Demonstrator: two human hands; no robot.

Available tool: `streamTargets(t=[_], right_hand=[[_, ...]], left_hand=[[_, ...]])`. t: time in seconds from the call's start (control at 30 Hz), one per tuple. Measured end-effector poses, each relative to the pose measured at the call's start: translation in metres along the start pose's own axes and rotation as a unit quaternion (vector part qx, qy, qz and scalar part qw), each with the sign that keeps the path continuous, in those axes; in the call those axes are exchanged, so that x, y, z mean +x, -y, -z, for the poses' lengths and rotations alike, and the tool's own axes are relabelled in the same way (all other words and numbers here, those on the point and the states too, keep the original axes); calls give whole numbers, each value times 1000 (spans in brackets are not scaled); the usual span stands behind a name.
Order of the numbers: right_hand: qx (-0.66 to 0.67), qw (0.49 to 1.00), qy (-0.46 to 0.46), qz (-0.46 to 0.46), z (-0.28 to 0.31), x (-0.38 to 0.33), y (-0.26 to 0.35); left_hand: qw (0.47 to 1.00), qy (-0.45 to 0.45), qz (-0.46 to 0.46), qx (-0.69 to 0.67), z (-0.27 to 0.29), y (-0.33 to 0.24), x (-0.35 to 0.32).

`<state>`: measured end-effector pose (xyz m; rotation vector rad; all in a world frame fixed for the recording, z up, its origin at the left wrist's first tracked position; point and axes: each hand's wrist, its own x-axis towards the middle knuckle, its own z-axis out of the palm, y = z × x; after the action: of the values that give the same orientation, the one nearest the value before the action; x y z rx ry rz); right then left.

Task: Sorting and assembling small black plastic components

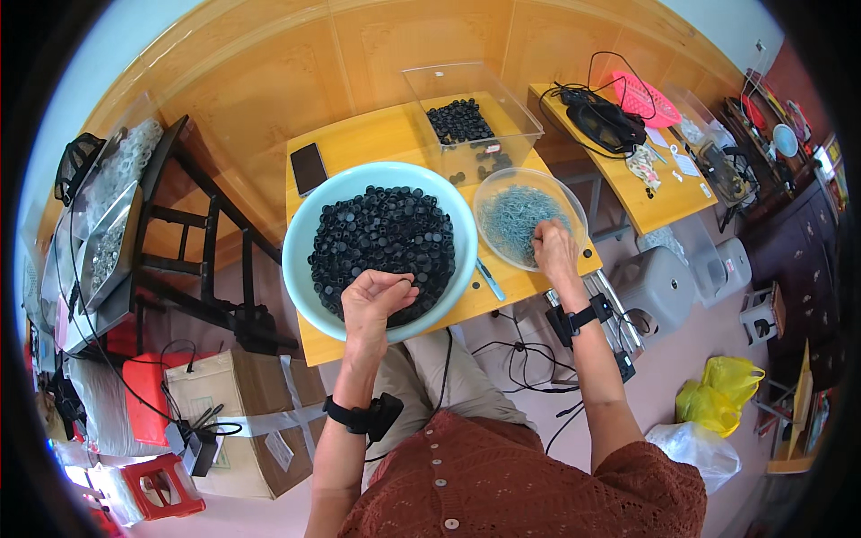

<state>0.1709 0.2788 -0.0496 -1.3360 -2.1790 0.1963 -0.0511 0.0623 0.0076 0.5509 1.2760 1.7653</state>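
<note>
A large pale-blue basin [289, 260] on the yellow table holds a heap of small black round caps [381, 238]. Over the basin's near side, my left hand [377, 300] is closed in a pinch, with what looks like a small black cap at its fingertips. To the right, a round translucent tub [578, 202] contains many thin silvery screws [516, 220]. My right hand [554, 251] dips over that tub's near right side, fingers pinched together and pointing down at the screws. Whatever those fingers hold is hidden.
Behind the tub stands a clear plastic box [516, 148] with more black pieces. A phone [308, 169] lies at the table's back left, and a light-blue pen-like tool [490, 280] between basin and tub. Cables [516, 350] hang below; a cardboard box [242, 421] sits lower left.
</note>
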Motion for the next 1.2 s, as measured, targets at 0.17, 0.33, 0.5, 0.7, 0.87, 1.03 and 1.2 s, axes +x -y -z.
streamTargets(t=[0.17,0.33,0.5,0.7,0.87,1.03,1.2], right_hand=[[-3,999,28,28,5,1,0],[64,998,20,-23,17,9,-5],[187,981,26,-55,5,12,-24],[347,923,70,-150,7,11,-14],[366,917,53,-148,5,12,-19],[303,943,39,-130,11,12,-17],[267,958,23,-105,15,12,-12]], left_hand=[[1000,10,-2,14,3,1,1],[1000,6,6,-1,0,1,2],[1000,8,4,1,-1,1,1],[1000,1,1,9,1,1,0],[1000,2,-5,13,2,2,0],[1000,2,0,6,1,2,0],[1000,0,2,-4,2,2,0]])
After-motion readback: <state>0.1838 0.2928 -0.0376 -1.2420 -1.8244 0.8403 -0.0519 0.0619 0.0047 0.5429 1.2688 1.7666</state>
